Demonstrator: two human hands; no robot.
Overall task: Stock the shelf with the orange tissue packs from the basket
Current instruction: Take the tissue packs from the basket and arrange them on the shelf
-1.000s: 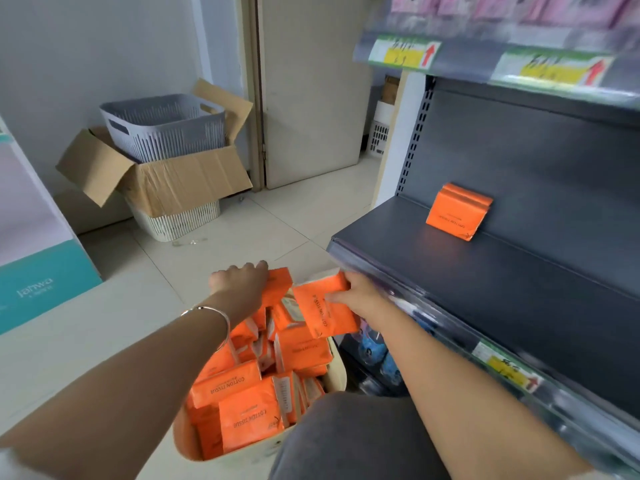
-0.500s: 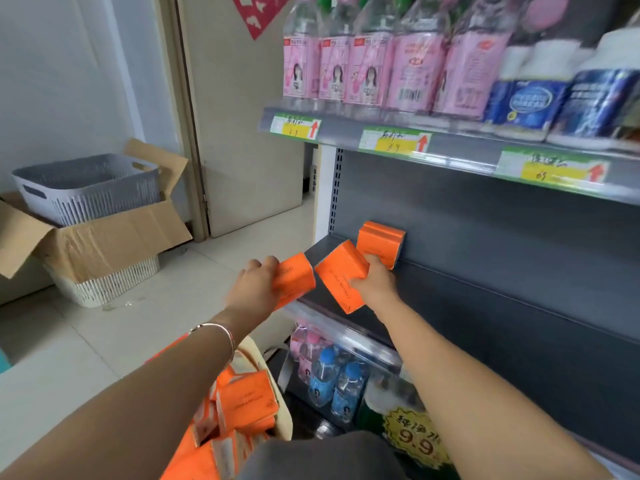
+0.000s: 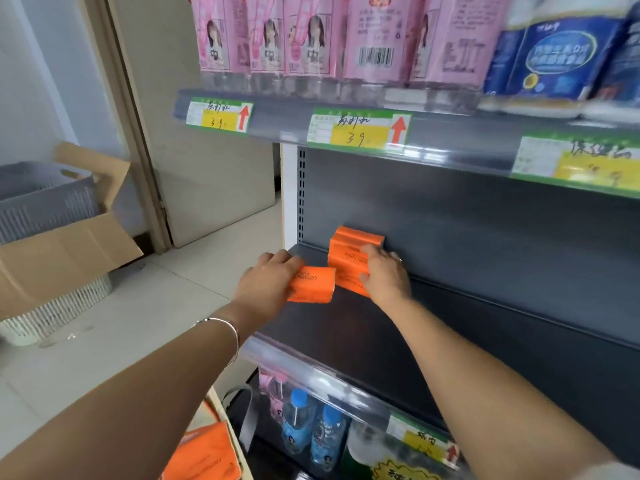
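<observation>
Left hand (image 3: 266, 282) gripping orange pack (image 3: 313, 284), right hand (image 3: 386, 275) gripping lettered pack (image 3: 346, 268)

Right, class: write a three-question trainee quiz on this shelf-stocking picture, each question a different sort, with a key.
1. True or false: the left hand grips an orange tissue pack.
2. Which of these stands on the upper shelf? A) pink-labelled bottles B) orange packs C) cardboard boxes
3. Fill in: the right hand holds a second pack against a standing pack at the ____ of the grey shelf.
Key: 1 true; 2 A; 3 back.
</observation>
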